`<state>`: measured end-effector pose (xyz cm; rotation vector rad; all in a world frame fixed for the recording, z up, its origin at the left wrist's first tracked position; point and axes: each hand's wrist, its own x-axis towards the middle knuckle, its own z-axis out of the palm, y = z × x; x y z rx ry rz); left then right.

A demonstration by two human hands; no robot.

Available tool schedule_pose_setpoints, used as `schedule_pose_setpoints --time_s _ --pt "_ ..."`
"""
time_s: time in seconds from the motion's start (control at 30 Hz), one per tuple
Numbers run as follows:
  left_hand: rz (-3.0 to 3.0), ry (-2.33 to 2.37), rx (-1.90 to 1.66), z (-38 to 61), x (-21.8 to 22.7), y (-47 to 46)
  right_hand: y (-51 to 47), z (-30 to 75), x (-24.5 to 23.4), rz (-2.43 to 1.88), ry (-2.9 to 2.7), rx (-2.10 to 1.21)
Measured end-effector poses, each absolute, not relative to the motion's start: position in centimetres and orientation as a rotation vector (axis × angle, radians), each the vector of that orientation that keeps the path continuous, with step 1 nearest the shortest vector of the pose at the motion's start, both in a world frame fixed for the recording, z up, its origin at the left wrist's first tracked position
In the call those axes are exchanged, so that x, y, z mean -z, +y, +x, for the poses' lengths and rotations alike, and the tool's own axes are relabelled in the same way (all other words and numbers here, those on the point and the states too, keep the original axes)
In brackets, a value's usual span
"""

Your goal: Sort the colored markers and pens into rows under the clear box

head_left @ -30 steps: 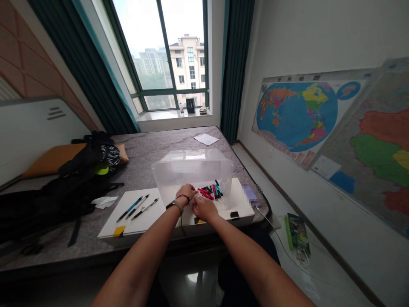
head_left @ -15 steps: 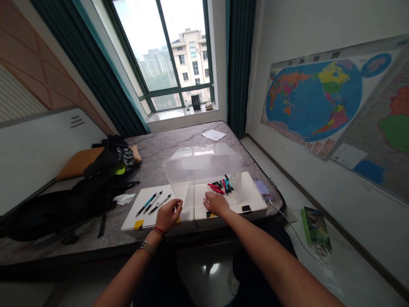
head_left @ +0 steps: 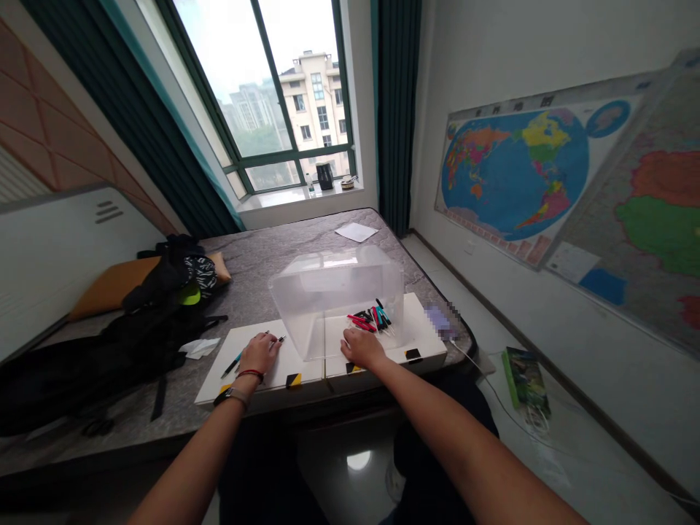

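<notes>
My left hand (head_left: 260, 354) lies over a few pens on the left white box (head_left: 219, 384), fingers partly spread and touching them. A teal pen (head_left: 230, 366) pokes out at its lower left and a dark pen tip (head_left: 281, 339) at its upper right; the rest is covered. A clear plastic bin (head_left: 333, 281) rests on its side, open toward me. Inside it lies a pile of pens (head_left: 372, 319), red, black, teal and white. Close in front of that pile, my right hand (head_left: 363, 348) rests with curled fingers at the bin's lower side; its fingertips are hidden.
Under the bin is a second white box (head_left: 424, 350) with black and yellow tape. A blurred phone-like thing (head_left: 440, 321) with a cable lies to the right. A crumpled tissue (head_left: 200, 348) and a black bag (head_left: 120, 350) lie left; a paper sheet (head_left: 356, 232) lies behind.
My left hand has moved left from the bin's edge onto the pens, covering most of them. My right hand stays beside the pile. The whole view has shifted slightly.
</notes>
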<state>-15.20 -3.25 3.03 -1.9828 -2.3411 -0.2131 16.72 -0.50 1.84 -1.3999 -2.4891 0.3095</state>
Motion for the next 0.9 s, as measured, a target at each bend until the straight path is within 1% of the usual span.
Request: schedule_pose_setpoints --time_s 0.1,0.2,0.27,0.37,0.5,0.63,0.77,0.83,0.9 --pt "-1.991 -2.304 0.513 -15.2 -3.4 -4.6 -0.4 16.7 -1.6 -1.388 -2.481 -0.311" --pt "-1.934 -2.101 0.873 -13.6 -4.3 -7.4 -0.2 16.8 -1.3 -1.368 -2.464 -0.315" --pt "-1.965 -1.927 0.96 -11.1 -4.9 -9.5 -0.1 16.8 -1.1 -1.356 -2.447 -0.327" --pt "-2.251 -1.73 0.953 -6.1 -5.6 -11.3 -0.1 16.8 -0.8 -1.344 -2.408 -0.345" --pt "-2.536 -1.681 0.716 -0.2 -5.5 -9.4 0.0 16.8 -0.6 -1.336 -2.336 -0.355" --pt "-2.385 -1.738 0.718 3.0 -4.7 -5.1 0.6 16.9 -0.7 -1.402 -2.156 -0.456" --pt "-2.24 -1.782 0.772 4.0 -3.5 -2.2 1.5 17.4 -0.8 -1.348 -1.928 -0.576" --pt "-2.246 -1.785 0.784 4.1 -2.8 -1.7 2.0 17.7 -0.6 -1.317 -1.823 -0.689" --pt "-2.271 -1.771 0.779 3.9 -2.2 -1.5 2.4 18.0 -0.4 -1.275 -1.762 -0.869"
